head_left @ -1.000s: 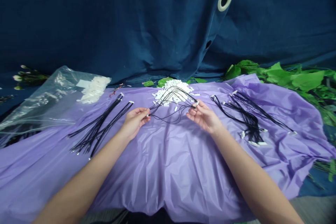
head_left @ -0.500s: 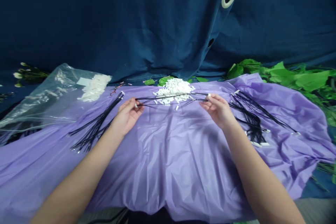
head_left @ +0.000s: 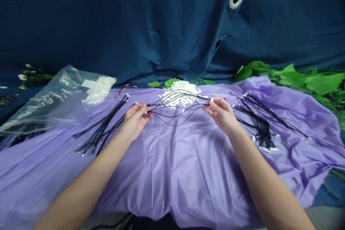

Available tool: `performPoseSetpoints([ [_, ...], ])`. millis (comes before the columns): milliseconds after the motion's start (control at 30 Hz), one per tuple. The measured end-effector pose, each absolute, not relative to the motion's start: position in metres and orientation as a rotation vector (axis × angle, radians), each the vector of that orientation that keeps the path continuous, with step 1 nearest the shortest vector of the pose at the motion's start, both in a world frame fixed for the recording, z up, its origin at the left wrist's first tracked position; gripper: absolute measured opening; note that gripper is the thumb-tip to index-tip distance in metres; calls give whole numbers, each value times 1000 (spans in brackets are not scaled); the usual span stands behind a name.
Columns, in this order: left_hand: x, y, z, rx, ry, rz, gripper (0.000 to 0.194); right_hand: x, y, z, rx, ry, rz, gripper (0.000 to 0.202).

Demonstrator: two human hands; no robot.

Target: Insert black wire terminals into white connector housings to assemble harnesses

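Observation:
Between my two hands runs a loose bundle of thin black wires [head_left: 172,116], with a small white connector at either end. My left hand [head_left: 137,120] pinches the left end, a bit of white connector showing at the fingertips. At the other end, the fingers of my right hand [head_left: 222,113] are closed on the right white connector [head_left: 211,100]. The wires bow apart, some arching up and one sagging down. Just behind them lies a heap of small white connector housings [head_left: 181,88] on the purple sheet [head_left: 172,172].
Black wires [head_left: 101,129] lie left of my left hand. More wire bundles with white connectors [head_left: 260,129] lie to the right. A clear plastic bag [head_left: 60,90] holding white pieces stands at far left. Green leaves [head_left: 309,79] line the right back, before a blue curtain [head_left: 107,18].
My hands have come closer together, the left one moving right and slightly down. The wires, nearly straight before, now bulge up and down between them.

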State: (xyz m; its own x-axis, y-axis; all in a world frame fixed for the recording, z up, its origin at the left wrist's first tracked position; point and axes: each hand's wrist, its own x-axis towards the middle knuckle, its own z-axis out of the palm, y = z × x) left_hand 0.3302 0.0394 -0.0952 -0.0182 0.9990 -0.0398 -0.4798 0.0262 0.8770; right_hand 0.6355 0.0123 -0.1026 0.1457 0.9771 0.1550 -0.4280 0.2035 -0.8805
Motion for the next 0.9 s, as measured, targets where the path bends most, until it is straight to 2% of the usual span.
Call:
performPoseSetpoints([
  [233,330,43,-93,755,848,1517,14,639,14,-100,-779,-823,1161,23],
  [633,335,34,-88,848,822,1532,25,629,15,-98,-851,-793,1075,28],
  [900,332,29,-89,943,885,1227,30,649,23,-116,-1252,-1028,810,12],
])
